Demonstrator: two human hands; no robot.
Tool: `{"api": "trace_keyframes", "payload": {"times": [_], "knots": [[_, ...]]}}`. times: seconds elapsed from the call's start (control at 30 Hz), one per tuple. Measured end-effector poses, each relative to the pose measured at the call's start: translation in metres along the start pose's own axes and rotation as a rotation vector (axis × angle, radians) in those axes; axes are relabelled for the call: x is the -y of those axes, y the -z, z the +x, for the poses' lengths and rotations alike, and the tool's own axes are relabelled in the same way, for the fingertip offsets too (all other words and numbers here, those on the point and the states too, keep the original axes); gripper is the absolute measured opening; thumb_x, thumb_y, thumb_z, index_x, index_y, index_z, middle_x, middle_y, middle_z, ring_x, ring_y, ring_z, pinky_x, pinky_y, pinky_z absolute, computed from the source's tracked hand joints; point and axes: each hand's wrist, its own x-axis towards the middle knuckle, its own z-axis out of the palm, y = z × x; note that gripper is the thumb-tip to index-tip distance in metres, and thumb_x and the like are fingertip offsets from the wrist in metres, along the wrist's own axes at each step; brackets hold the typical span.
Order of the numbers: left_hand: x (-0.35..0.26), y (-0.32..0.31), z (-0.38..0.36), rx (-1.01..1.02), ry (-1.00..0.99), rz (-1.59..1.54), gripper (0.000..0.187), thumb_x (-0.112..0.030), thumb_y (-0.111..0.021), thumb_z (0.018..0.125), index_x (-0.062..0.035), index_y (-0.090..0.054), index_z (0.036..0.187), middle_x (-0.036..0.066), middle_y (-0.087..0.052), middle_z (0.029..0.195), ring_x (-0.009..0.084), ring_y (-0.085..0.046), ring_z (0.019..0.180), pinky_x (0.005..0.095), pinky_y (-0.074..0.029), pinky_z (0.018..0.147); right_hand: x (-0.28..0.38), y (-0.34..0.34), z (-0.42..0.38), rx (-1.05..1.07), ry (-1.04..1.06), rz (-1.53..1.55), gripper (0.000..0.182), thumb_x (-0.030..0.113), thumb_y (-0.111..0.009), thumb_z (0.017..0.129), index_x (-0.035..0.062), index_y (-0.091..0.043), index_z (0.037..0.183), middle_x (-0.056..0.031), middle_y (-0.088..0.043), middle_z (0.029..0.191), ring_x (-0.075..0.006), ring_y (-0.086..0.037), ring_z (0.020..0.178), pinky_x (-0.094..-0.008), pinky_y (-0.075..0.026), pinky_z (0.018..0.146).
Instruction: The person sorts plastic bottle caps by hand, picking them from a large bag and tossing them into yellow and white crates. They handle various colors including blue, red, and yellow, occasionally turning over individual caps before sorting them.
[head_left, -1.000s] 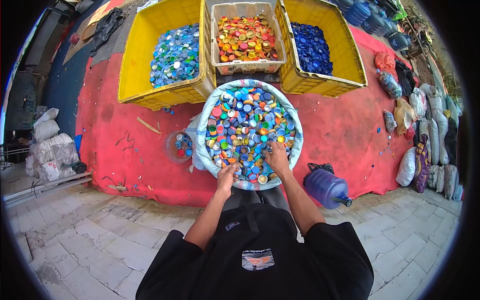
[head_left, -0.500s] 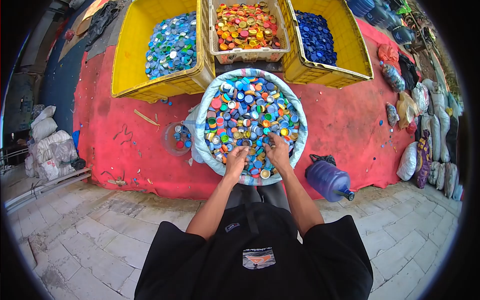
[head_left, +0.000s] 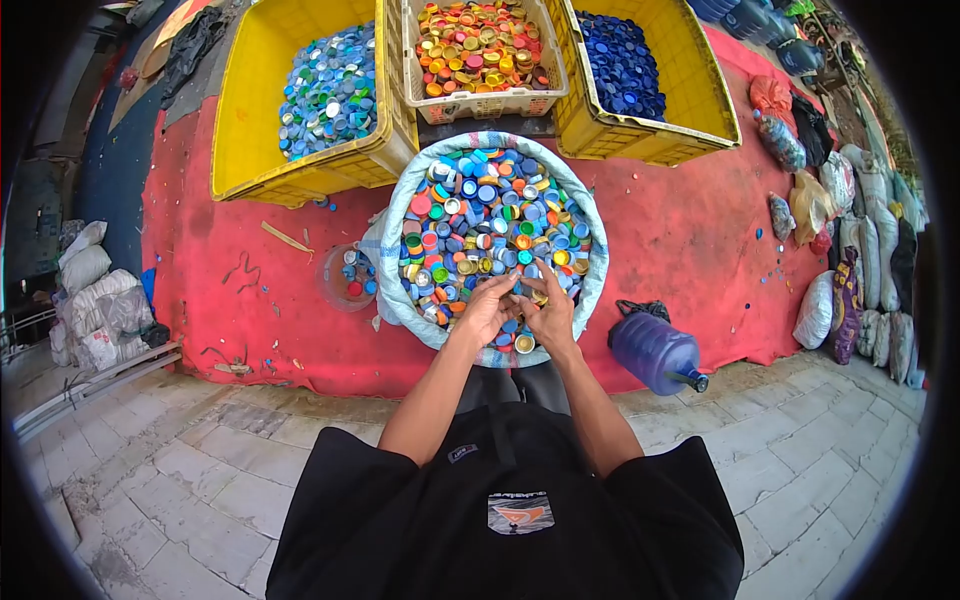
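A round sack with a rolled light-blue rim [head_left: 594,210] is full of mixed plastic caps [head_left: 480,215] in many colours. Over the near part of the caps, my left hand [head_left: 490,306] has its fingers curled, their tips pointing right. Close beside it is my right hand [head_left: 548,312], its forefinger stretched forward and its other fingers bent towards the left hand. The fingertips nearly meet, and whatever lies between them is too small to make out. Near the sack's front rim lies a pale gold cap [head_left: 524,343].
Behind the sack stand a yellow crate [head_left: 245,110] of light-blue and green caps, a white crate [head_left: 485,104] of red and yellow caps, and another yellow crate [head_left: 700,90] of dark-blue caps. A clear tub [head_left: 335,292] stands left; a blue jug [head_left: 650,352] lies right.
Both hands have come closer together over the caps, the left one moving right and forward. The whole view has shifted slightly.
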Motion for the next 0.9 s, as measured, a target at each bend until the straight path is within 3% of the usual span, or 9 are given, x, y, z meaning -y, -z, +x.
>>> {"api": "trace_keyframes", "payload": {"times": [0.1,0.2,0.3,0.63,0.73,0.9], "knots": [[0.003,0.000,0.000,-0.024,0.019,-0.003,0.020,-0.027,-0.067,0.089,-0.0109,-0.062,0.101,0.000,-0.060,0.083,0.0116,-0.060,0.075,0.0284,-0.049,0.069,0.001,0.004,0.000,0.020,0.005,-0.039,0.076,0.001,-0.074,0.070,0.0041,-0.040,0.137,-0.0124,-0.069,0.103,-0.0284,-0.063,0.102,-0.0381,-0.048,0.087],[0.002,-0.005,-0.002,-0.015,0.025,0.005,0.019,-0.027,-0.066,0.090,-0.0115,-0.062,0.099,-0.001,-0.058,0.080,0.0106,-0.058,0.073,0.0284,-0.047,0.068,0.007,0.007,0.002,-0.036,0.155,-0.089,0.078,0.001,-0.075,0.069,0.0046,-0.040,0.138,-0.0114,-0.068,0.103,-0.0293,-0.061,0.101,-0.0397,-0.046,0.089],[0.001,-0.009,-0.004,-0.026,0.034,0.020,0.019,-0.028,-0.066,0.089,-0.0113,-0.062,0.097,-0.002,-0.056,0.077,0.0094,-0.056,0.070,0.0281,-0.047,0.067,-0.003,0.008,0.003,0.034,0.103,0.003,0.078,0.003,-0.076,0.068,0.0044,-0.041,0.137,-0.0108,-0.069,0.103,-0.0306,-0.061,0.099,-0.0407,-0.046,0.089],[0.007,-0.019,0.002,-0.061,0.039,-0.021,0.025,-0.032,-0.069,0.087,-0.0085,-0.060,0.090,-0.001,-0.051,0.072,0.0102,-0.054,0.064,0.0272,-0.048,0.061,-0.010,0.008,-0.003,-0.132,0.331,-0.209,0.062,0.007,-0.078,0.069,0.0022,-0.053,0.125,-0.0066,-0.068,0.095,-0.0257,-0.060,0.087,-0.0370,-0.042,0.078],[0.009,-0.025,0.002,-0.132,0.015,-0.027,0.026,-0.036,-0.069,0.087,-0.0112,-0.063,0.093,-0.001,-0.056,0.075,0.0110,-0.055,0.065,0.0263,-0.048,0.063,-0.014,0.014,-0.002,-0.104,0.399,-0.262,0.063,0.006,-0.078,0.069,0.0019,-0.052,0.126,-0.0070,-0.068,0.097,-0.0256,-0.060,0.086,-0.0372,-0.042,0.078],[0.008,-0.024,0.006,-0.084,0.015,-0.015,0.026,-0.035,-0.069,0.086,-0.0113,-0.063,0.096,-0.001,-0.056,0.076,0.0104,-0.055,0.067,0.0268,-0.048,0.062,-0.012,0.015,-0.003,-0.054,0.178,-0.049,0.061,0.001,-0.072,0.072,0.0010,-0.048,0.128,-0.0116,-0.066,0.099,-0.0248,-0.060,0.091,-0.0363,-0.045,0.085]]}}
